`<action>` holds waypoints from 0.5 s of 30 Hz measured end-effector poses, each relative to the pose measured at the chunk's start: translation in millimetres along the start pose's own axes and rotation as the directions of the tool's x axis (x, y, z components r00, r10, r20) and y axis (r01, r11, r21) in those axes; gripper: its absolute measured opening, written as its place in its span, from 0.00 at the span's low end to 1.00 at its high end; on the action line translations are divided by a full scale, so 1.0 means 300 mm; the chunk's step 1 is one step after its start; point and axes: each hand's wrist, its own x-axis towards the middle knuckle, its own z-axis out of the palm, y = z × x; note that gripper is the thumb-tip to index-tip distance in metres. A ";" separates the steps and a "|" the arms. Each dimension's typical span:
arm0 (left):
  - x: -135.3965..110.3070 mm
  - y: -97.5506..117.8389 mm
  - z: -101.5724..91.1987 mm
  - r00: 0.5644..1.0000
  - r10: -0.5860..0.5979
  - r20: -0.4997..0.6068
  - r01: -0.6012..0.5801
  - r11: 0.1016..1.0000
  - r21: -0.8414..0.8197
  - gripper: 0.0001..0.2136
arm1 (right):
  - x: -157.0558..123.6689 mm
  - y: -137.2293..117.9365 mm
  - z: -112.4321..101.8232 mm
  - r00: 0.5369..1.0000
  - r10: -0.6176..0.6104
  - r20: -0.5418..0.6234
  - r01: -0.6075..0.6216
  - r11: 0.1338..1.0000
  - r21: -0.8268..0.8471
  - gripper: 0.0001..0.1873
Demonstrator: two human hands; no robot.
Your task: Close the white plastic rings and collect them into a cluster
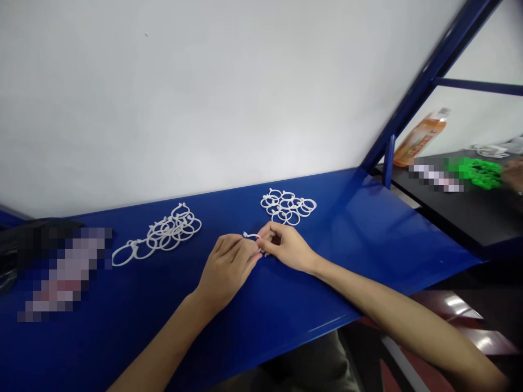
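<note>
Over the middle of the blue table (241,326), my left hand (231,261) and my right hand (286,246) meet at the fingertips. Both are closed on a thin white ring (252,235), mostly hidden by the fingers; a small knob shows at its upper left end. Just beyond my right hand lies a cluster of several white rings (286,204) with little knobs. A longer overlapping pile of similar white rings (169,231) rests to the left of my left hand, with single rings trailing toward the left.
At the left are a blurred-out packet (67,272) and a black plastic bag (36,239). A white wall (229,98) rises behind the table. To the right, past a blue metal frame (408,103), a dark table (449,212) bears an orange bottle (423,139) and a green bundle (484,173).
</note>
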 end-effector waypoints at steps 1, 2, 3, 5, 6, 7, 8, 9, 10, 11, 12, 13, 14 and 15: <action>0.000 0.001 0.000 0.999 -0.045 -0.006 0.046 0.999 0.007 0.06 | 0.000 0.001 -0.002 1.000 -0.018 -0.022 0.018 1.000 -0.019 0.05; -0.001 -0.001 0.001 0.992 -0.121 -0.021 0.121 0.993 0.011 0.06 | -0.001 0.001 -0.005 0.998 -0.042 -0.046 0.039 0.998 -0.054 0.05; -0.002 -0.004 0.002 0.975 -0.220 -0.035 0.220 0.975 0.006 0.06 | -0.002 0.001 -0.008 0.995 -0.069 -0.065 0.062 0.993 -0.099 0.05; -0.005 -0.014 0.004 0.902 -0.431 -0.007 0.430 0.902 -0.047 0.06 | -0.004 -0.003 -0.012 0.988 -0.130 -0.082 0.114 0.977 -0.179 0.06; -0.007 -0.020 0.004 0.859 -0.510 0.051 0.513 0.854 -0.092 0.07 | -0.005 -0.005 -0.013 0.984 -0.161 -0.080 0.141 0.968 -0.207 0.06; -0.008 -0.025 0.004 0.815 -0.564 0.134 0.579 0.804 -0.137 0.07 | -0.006 -0.007 -0.014 0.980 -0.186 -0.074 0.165 0.960 -0.227 0.05; -0.010 -0.030 0.004 0.769 -0.597 0.227 0.635 0.753 -0.172 0.09 | -0.007 -0.009 -0.013 0.977 -0.203 -0.066 0.182 0.954 -0.236 0.04; -0.011 -0.033 0.003 0.723 -0.617 0.311 0.684 0.703 -0.194 0.11 | -0.008 -0.011 -0.013 0.975 -0.214 -0.058 0.195 0.951 -0.239 0.04; -0.011 -0.034 0.003 0.681 -0.630 0.374 0.723 0.659 -0.207 0.12 | -0.009 -0.011 -0.013 0.974 -0.221 -0.048 0.203 0.949 -0.240 0.04; -0.010 -0.034 0.003 0.649 -0.640 0.412 0.752 0.624 -0.215 0.14 | -0.009 -0.012 -0.013 0.973 -0.226 -0.038 0.210 0.947 -0.244 0.04; -0.009 -0.033 0.003 0.628 -0.649 0.430 0.771 0.597 -0.224 0.14 | -0.010 -0.012 -0.014 0.972 -0.232 -0.029 0.218 0.944 -0.249 0.04; -0.008 -0.032 0.003 0.618 -0.657 0.433 0.780 0.579 -0.236 0.15 | -0.010 -0.012 -0.015 0.970 -0.240 -0.023 0.227 0.940 -0.254 0.03; -0.006 -0.030 0.004 0.615 -0.663 0.427 0.785 0.567 -0.251 0.15 | -0.010 -0.012 -0.016 0.969 -0.248 -0.019 0.234 0.937 -0.258 0.03; -0.004 -0.029 0.004 0.614 -0.667 0.422 0.787 0.557 -0.266 0.14 | -0.010 -0.012 -0.016 0.968 -0.250 -0.020 0.237 0.937 -0.258 0.03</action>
